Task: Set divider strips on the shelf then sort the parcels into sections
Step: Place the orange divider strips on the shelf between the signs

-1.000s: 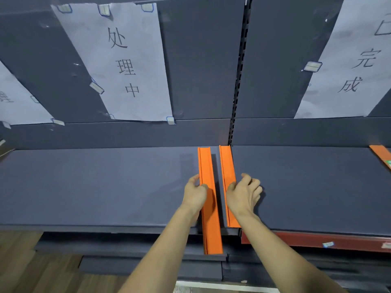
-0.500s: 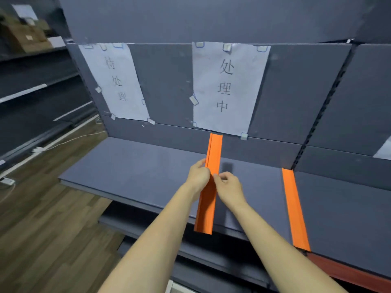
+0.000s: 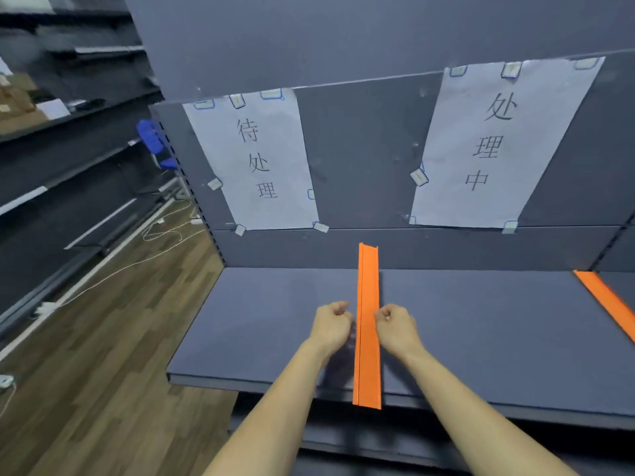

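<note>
Fingers (image 3: 383,312) curled, contact with strip (image 3: 368,324) unclear

Grey shelf (image 3: 281,324), two orange divider strips (image 3: 367,338)

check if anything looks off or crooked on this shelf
Mostly tidy. The orange divider strip between the left hand and right hand overhangs the shelf front edge. The left paper sign hangs tilted.

A stockroom or shop storeroom: rows of dark grey metal shelving (image 3: 446,321), taped paper section labels (image 3: 254,159) on the back panel, cardboard boxes (image 3: 17,97) far left
</note>
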